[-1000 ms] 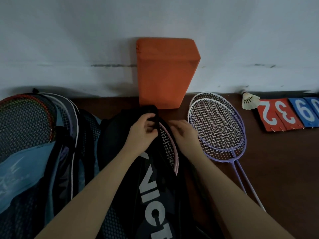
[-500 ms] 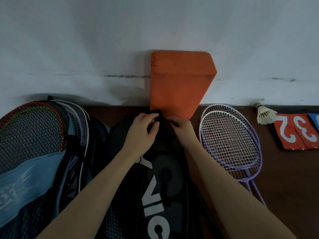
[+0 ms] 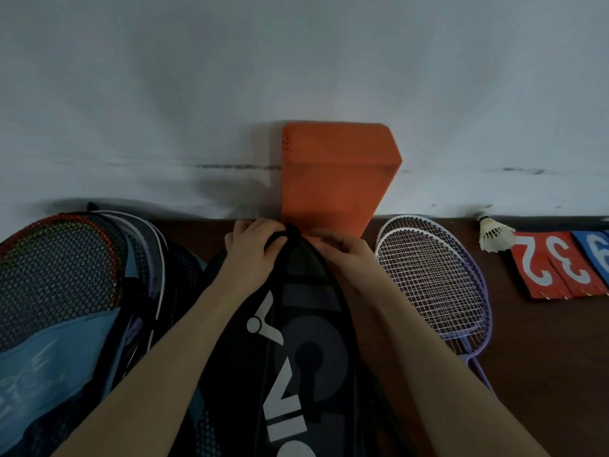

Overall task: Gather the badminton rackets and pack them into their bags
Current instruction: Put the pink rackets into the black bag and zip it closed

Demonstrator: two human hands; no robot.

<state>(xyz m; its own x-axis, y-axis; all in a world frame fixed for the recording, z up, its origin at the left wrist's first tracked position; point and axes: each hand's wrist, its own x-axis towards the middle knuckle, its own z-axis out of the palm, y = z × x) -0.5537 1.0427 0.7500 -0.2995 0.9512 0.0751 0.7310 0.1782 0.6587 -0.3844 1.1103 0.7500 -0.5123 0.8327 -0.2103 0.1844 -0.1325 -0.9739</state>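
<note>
A black racket bag (image 3: 306, 344) with white lettering lies lengthwise in front of me. My left hand (image 3: 250, 255) grips its far tip, fingers curled over the fabric. On the tip's right edge, my right hand (image 3: 346, 258) pinches the bag. No racket shows inside the black bag. Two purple-framed rackets (image 3: 431, 278) lie stacked on the brown floor just right of my right hand, heads toward the wall. At the left, a blue and black bag (image 3: 59, 324) holds rackets, with a red-rimmed racket head (image 3: 56, 258) showing through its mesh.
An orange block (image 3: 333, 179) leans against the white wall just beyond the bag's tip. A shuttlecock (image 3: 494, 234) lies by the wall at the right. Red and blue number cards (image 3: 560, 262) lie near the right edge. Brown floor (image 3: 543, 357) shows at the lower right.
The pink-rimmed racket head seen at the bag's open edge a second ago is now covered. Both hands moved up to the bag's far tip, and the view shifted left.
</note>
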